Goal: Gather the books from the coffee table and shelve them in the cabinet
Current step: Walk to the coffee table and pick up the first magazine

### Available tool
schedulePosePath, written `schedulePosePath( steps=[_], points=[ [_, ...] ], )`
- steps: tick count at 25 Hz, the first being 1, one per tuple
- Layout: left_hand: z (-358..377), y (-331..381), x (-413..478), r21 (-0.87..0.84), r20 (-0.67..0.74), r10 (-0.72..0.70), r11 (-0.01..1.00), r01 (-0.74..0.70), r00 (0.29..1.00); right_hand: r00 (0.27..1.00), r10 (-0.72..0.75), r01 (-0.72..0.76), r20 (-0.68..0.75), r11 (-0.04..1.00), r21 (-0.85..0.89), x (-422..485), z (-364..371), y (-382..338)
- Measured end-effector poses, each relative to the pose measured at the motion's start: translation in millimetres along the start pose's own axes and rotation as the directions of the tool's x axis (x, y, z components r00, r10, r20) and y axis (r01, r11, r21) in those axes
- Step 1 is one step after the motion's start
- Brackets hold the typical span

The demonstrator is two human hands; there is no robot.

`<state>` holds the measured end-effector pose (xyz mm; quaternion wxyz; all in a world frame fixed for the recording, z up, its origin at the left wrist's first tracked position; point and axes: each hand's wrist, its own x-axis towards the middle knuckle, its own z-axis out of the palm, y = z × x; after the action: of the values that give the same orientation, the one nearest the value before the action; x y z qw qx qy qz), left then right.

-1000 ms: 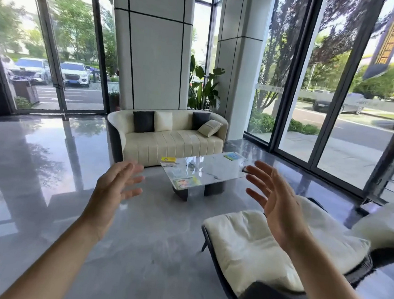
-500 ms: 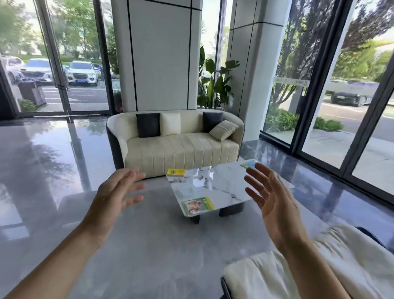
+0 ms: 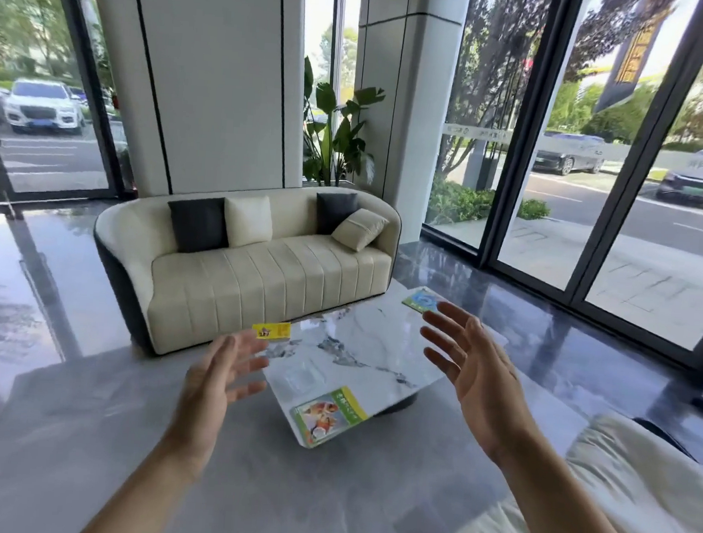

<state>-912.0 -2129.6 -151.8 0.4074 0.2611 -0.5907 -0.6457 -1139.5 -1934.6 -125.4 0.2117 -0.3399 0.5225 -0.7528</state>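
three books, one coffee table, one sofa, four cushions, two hands

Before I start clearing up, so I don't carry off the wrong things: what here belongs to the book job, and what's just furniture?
For the job:
green book
yellow book
blue book
coffee table
left hand and right hand, both open and empty

Just there:
sofa
cushions
plant
chair

No cabinet in view.

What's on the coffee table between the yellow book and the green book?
In the head view, nothing solid: only bare marble top with reflections separates the yellow book from the green book.
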Motion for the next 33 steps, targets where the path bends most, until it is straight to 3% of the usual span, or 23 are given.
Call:
schedulePosePath(
  steps=[6, 11, 20, 26, 33],
  points=[
    [24, -55, 155, 0.022, 0.1, -0.053, 0.998, 0.051, 0.994, 0.989, 0.059, -0.058, -0.135, 0.998, 0.013, 116, -4, 58],
    [66, -136, 281, 0.164, 0.157, -0.084, 0.985, 0.058, 0.984, 0.983, 0.122, -0.121, -0.139, 0.992, 0.016, 234, -35, 138],
    [126, -246, 476, 0.234, 0.145, -0.229, 0.953, 0.192, 0.962, 0.937, 0.246, -0.256, -0.248, 0.967, -0.008, 434, -92, 261],
    [128, -364, 526, 0.328, 0.215, -0.346, 0.906, 0.266, 0.913, 0.856, 0.374, -0.392, -0.358, 0.92, 0.026, 459, -103, 381],
    [79, -544, 538, 0.411, 0.211, -0.6, 0.771, 0.487, 0.772, 0.658, 0.568, -0.59, -0.495, 0.797, 0.132, 401, -101, 553]
  ],
)
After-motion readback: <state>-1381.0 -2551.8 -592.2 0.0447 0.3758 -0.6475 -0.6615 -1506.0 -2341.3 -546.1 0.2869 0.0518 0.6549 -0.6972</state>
